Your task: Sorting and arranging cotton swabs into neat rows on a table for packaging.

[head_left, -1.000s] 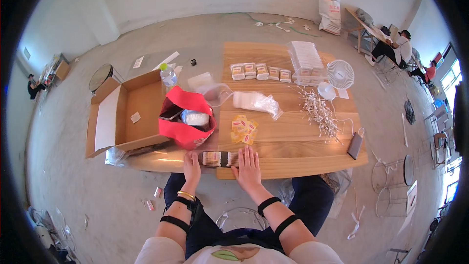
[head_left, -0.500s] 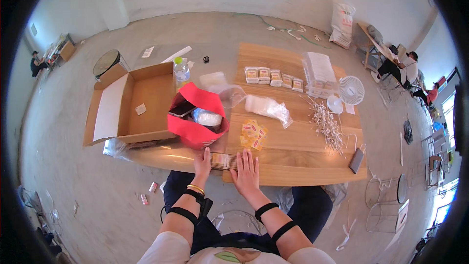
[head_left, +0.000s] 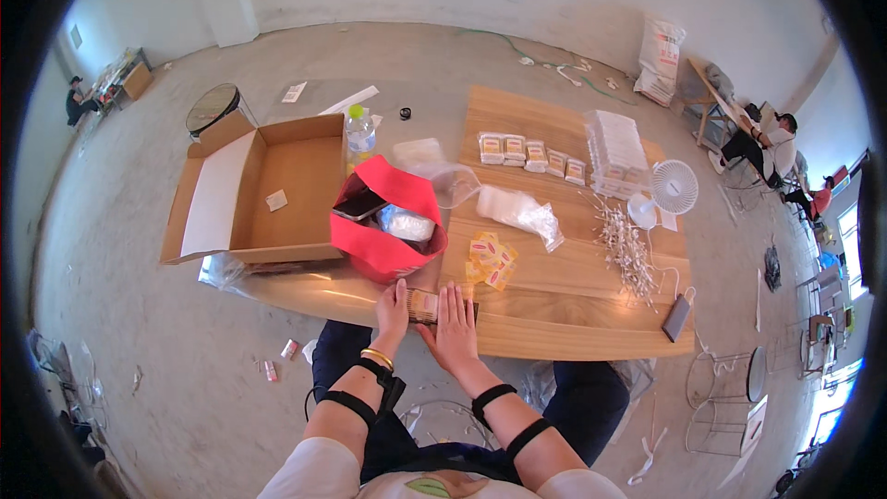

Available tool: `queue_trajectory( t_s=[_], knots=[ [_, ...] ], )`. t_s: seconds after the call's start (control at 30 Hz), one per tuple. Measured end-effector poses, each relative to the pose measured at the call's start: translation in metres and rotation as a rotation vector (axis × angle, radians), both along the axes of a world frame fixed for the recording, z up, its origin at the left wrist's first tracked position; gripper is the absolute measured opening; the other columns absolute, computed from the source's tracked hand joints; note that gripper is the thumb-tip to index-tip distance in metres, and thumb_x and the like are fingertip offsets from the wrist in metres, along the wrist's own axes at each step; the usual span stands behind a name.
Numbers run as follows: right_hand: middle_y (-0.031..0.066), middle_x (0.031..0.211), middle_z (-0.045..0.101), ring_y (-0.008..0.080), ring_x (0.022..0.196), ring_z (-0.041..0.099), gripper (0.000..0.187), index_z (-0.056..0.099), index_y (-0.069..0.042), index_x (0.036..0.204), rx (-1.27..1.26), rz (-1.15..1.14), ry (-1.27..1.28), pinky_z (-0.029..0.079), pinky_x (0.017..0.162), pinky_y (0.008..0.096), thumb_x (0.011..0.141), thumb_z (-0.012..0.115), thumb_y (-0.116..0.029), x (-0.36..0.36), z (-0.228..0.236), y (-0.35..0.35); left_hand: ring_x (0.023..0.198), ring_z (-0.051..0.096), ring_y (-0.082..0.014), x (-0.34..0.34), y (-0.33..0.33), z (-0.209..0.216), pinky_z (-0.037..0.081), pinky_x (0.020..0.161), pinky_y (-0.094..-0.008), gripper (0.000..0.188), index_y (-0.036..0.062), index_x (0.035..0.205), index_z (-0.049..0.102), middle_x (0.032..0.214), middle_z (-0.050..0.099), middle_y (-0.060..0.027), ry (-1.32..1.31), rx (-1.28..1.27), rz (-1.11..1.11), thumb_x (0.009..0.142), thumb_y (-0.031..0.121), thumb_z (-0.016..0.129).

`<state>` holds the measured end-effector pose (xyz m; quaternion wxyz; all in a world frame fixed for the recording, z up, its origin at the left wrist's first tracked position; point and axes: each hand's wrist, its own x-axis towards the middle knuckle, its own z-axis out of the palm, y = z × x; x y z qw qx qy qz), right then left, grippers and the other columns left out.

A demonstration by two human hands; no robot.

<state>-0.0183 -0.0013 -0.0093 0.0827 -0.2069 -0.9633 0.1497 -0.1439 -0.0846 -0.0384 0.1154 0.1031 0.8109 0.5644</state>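
Observation:
At the near edge of the table, a small flat striped brown pack [head_left: 423, 306] with a pale label lies between my hands. My left hand [head_left: 392, 310] grips its left end, thumb and fingers closed against it. Flat across the right part of the pack rests my right hand [head_left: 453, 325], fingers stretched out, hiding some of it. Just beyond stands an open red bag [head_left: 377, 254] holding a dark phone and a white-and-blue package. Several yellow cards [head_left: 491, 261] lie loosely piled to the right of the bag.
An open cardboard box [head_left: 291, 166] and a bottle [head_left: 360, 139] stand at the left. Farther back are a row of small packs [head_left: 515, 150], clear plastic bags [head_left: 522, 212] and plastic cases [head_left: 616, 152]. At the right are white twist strips [head_left: 624, 245], a fan [head_left: 674, 187] and a power bank [head_left: 677, 316].
My right hand has slid left along the striped pack, covering more of its label, with its fingers closer together. My left hand stays at the left end. The whole view has shifted slightly.

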Motion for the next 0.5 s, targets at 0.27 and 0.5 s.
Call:
queue_trajectory(
  t_s=[0.27,0.5],
  knots=[
    [0.0249,0.159,0.020,0.0368,0.151,0.014,0.094,0.024,0.009,0.150,0.082,0.012,-0.093,0.012,0.121,0.0513,0.092,0.052,-0.059,0.012,0.002,0.006,0.078,0.063,-0.0414,-0.020,-0.017,-0.012,0.048,0.070,-0.0453,0.048,-0.0024,0.091,0.064,0.081,0.065,-0.0244,0.085,-0.199,-0.159,0.101,0.042,0.050],
    [0.0257,0.159,0.019,0.0376,0.150,0.014,0.095,0.023,0.009,0.150,0.053,0.014,-0.075,0.013,0.121,0.0513,0.091,0.054,-0.059,0.002,0.006,-0.003,0.084,0.065,-0.0418,-0.018,-0.012,-0.016,0.048,0.074,-0.0452,0.048,-0.0021,0.097,0.066,0.085,0.066,-0.0249,0.049,-0.086,-0.186,0.101,0.042,0.050]
  ],
)
